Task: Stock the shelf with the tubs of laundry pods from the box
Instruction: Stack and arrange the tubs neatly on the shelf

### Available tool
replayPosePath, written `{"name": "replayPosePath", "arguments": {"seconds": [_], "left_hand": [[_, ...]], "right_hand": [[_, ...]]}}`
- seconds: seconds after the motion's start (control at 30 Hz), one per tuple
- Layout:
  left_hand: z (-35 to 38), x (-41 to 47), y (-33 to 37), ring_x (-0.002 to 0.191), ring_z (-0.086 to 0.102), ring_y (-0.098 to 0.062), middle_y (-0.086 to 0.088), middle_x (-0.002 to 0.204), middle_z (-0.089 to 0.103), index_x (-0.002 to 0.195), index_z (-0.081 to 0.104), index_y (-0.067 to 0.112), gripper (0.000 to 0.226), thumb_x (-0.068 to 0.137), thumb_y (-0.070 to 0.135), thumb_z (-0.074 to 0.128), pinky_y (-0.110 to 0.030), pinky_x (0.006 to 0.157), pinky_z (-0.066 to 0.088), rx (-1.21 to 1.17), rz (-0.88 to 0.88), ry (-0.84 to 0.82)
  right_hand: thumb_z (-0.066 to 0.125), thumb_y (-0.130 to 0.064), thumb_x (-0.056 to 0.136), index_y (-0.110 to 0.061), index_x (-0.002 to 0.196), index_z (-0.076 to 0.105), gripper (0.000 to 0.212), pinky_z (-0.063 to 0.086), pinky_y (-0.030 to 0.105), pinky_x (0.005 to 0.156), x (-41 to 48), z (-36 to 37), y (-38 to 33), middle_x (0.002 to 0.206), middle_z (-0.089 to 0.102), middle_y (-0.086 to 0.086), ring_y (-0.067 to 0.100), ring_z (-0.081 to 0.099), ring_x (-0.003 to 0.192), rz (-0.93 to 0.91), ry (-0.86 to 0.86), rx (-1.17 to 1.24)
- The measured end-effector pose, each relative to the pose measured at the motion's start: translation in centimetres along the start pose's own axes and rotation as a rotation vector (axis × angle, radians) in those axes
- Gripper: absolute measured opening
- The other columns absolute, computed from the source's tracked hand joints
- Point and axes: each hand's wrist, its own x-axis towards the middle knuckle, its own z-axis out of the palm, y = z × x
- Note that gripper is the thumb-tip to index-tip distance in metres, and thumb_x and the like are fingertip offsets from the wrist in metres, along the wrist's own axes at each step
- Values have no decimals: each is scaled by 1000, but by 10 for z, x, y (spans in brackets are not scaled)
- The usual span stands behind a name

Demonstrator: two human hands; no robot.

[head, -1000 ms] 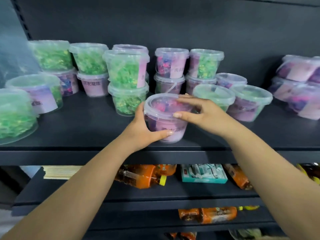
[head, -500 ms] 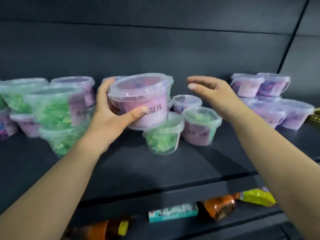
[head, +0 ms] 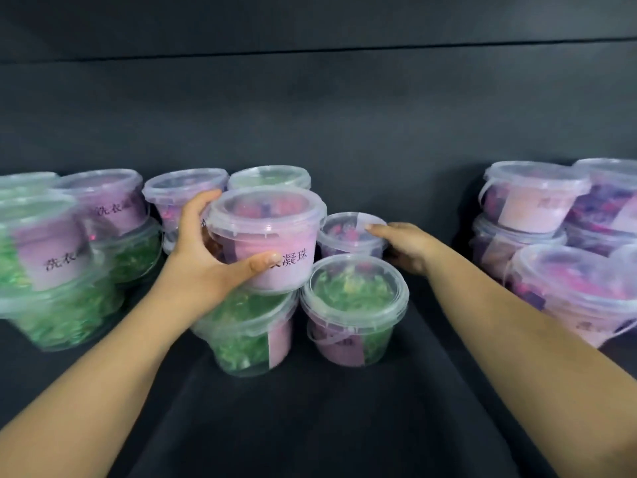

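Our left hand (head: 203, 270) wrapped round pink tub (head: 272, 243), right over green tub (head: 248, 332). Right hand (head: 403, 246) touching purple tub (head: 348, 232) behind it, and we can't tell if it's actually gripping.

L-edge green tubs (head: 62, 315) blurred & cut off; R stack (head: 568, 294) cropped.

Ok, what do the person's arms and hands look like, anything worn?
The left forearm and right forearm are bare as far as the frame shows, no sleeves. The left hand and right hand wear no gloves; no ring, watch or bracelet shows. Visible nails look short and unpainted.
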Motion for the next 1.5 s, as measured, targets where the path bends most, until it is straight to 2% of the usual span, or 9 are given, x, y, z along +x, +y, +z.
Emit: {"name": "replayPosePath", "arguments": {"seconds": [0.17,0.23,0.33,0.63,0.8,1.0,1.2,1.4,1.5], "left_hand": [[16,0,17,100,53,11,23,117,46,121,27,44,104,30,56,77,-9,78,47,-8,53,-42],[29,-4,22,89,52,21,28,109,44,120,26,44,98,39,48,79,-2,69,45,-56,73,-75],[52,-15,24,93,51,12,29,106,43,120,23,46,87,58,32,83,1,71,42,-70,69,-86],[77,-33,32,124,42,-7,9,140,35,138,16,35,104,58,43,81,-29,105,36,-124,150,-151],[77,-33,26,126,40,-12,6,143,35,138,14,37,97,65,38,78,-30,105,34,-53,170,-121],[62,-19,17,125,39,-10,9,139,34,139,16,32,95,67,33,78,-24,103,32,-54,156,-117],[61,-31,15,118,42,0,16,131,35,137,19,36,97,60,36,78,-3,91,34,-202,207,-137],[52,-40,12,115,45,8,20,130,41,129,22,47,101,50,46,83,-3,87,40,-299,233,-234],[46,-43,11,117,46,7,20,131,43,126,23,51,98,45,54,79,-3,88,40,-311,230,-247]], "right_hand": [[57,-11,88,-10,76,53,13,45,26,55,-13,-9,0,75,58,5,15,55,63,-24,199,136],[58,-13,87,-4,97,57,13,49,29,60,-25,-15,4,91,59,8,18,58,69,-38,258,128],[59,-18,87,-15,140,30,60,50,42,84,-46,-23,10,119,48,3,25,56,99,-44,315,109],[57,-24,89,-19,140,32,57,50,43,88,-98,-36,23,127,52,6,27,57,106,-58,449,-22],[60,-23,87,-26,143,28,64,45,38,84,-121,-43,23,130,50,1,20,51,101,5,374,24],[60,-30,86,-30,119,47,35,43,37,88,-161,-47,22,93,58,-7,17,54,94,31,255,-154],[51,-59,82,-8,87,54,51,37,31,73,-196,-40,21,85,57,7,25,54,85,-117,657,-679],[83,-40,56,-40,115,42,72,42,19,97,-207,-29,59,123,48,-14,7,49,116,-281,197,-219],[80,-3,64,-33,106,43,64,44,6,85,-204,-19,78,114,46,-18,4,53,102,-430,319,-214]]}}
